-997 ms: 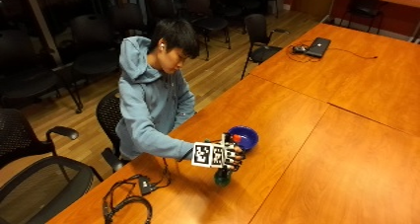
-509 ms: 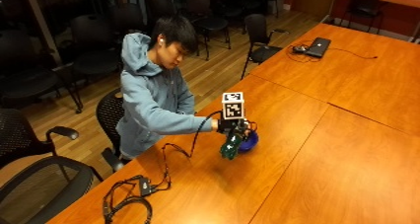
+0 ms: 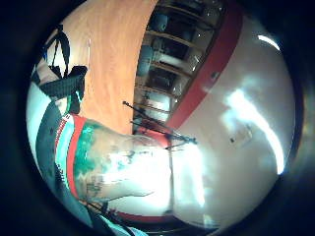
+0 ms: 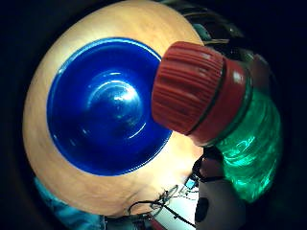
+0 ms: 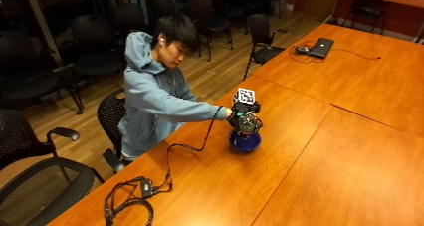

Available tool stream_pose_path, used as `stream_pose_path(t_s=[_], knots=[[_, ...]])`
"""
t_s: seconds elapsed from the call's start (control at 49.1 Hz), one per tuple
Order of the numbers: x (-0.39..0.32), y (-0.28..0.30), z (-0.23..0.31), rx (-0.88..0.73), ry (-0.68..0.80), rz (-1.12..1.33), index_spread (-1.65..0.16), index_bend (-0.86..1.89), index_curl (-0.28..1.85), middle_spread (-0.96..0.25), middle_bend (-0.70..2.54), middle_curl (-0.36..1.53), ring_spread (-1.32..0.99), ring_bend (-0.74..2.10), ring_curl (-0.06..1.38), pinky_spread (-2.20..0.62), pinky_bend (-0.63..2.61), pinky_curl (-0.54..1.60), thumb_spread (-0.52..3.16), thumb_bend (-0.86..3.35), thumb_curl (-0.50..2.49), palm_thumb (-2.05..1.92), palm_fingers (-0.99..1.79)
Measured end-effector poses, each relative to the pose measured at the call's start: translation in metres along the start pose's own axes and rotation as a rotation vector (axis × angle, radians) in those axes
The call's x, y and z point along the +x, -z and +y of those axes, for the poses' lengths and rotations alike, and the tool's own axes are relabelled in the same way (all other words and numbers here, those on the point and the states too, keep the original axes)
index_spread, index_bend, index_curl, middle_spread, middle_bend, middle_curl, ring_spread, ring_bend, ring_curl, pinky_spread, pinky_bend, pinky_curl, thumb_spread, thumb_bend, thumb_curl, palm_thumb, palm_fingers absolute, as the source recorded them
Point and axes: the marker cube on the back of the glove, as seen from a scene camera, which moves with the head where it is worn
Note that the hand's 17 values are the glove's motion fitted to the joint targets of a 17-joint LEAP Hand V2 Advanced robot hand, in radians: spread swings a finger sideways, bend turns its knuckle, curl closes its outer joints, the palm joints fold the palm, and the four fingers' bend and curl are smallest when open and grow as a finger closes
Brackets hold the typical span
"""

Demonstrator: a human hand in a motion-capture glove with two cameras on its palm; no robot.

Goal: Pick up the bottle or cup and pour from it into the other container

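Note:
A person seated at the table holds a green bottle (image 5: 247, 122) with a red cap in the gloved right hand (image 5: 240, 115). The bottle is tipped, cap downward, directly above a blue bowl (image 5: 244, 142) that stands on the wooden table (image 5: 311, 151). In the thumb side palm view the red cap (image 4: 189, 91) hangs over the rim of the blue bowl (image 4: 103, 108), whose inside looks bare and glossy. The little finger side palm view shows the bottle's green body and red-edged label (image 3: 106, 164) close against the palm. The cap is on the bottle.
Black cables and a small box (image 5: 136, 193) lie on the table near the person's side. A laptop (image 5: 321, 47) sits on the far table. Office chairs (image 5: 40, 171) stand along the table's edge behind the person.
The hand has lifted the bottle from the table beside the bowl, raised it, and now holds it tipped over the bowl.

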Motion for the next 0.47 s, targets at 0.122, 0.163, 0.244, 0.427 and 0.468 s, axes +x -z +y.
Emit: stream_pose_path(t_s=[0.122, 0.163, 0.244, 0.427, 0.468], knots=[[0.003, -0.004, -0.001, -0.038, 0.053, 0.119, -0.1, 0.16, 0.42, -0.05, 0.24, 0.51, -0.17, 0.46, 0.44, -0.18, 0.54, 0.38, 0.33, -0.04, 0.68, 0.98, 1.2], [0.001, -0.004, -0.002, -0.045, 0.061, 0.119, -0.1, 0.16, 0.42, -0.05, 0.24, 0.51, -0.18, 0.46, 0.44, -0.19, 0.54, 0.38, 0.34, -0.04, 0.68, 0.97, 1.2], [-0.01, 0.0, -0.005, -0.057, 0.06, 0.11, -0.1, 0.16, 0.42, -0.05, 0.24, 0.51, -0.18, 0.45, 0.44, -0.19, 0.54, 0.38, 0.34, -0.04, 0.68, 0.97, 1.2], [0.001, -0.008, -0.001, -0.081, 0.052, 0.129, -0.1, 0.16, 0.43, -0.05, 0.24, 0.51, -0.18, 0.45, 0.44, -0.19, 0.54, 0.38, 0.34, -0.04, 0.68, 0.97, 1.2], [0.001, -0.008, -0.001, -0.073, 0.05, 0.121, -0.11, 0.16, 0.43, -0.05, 0.24, 0.51, -0.18, 0.45, 0.44, -0.19, 0.54, 0.38, 0.34, -0.04, 0.68, 0.97, 1.2]])
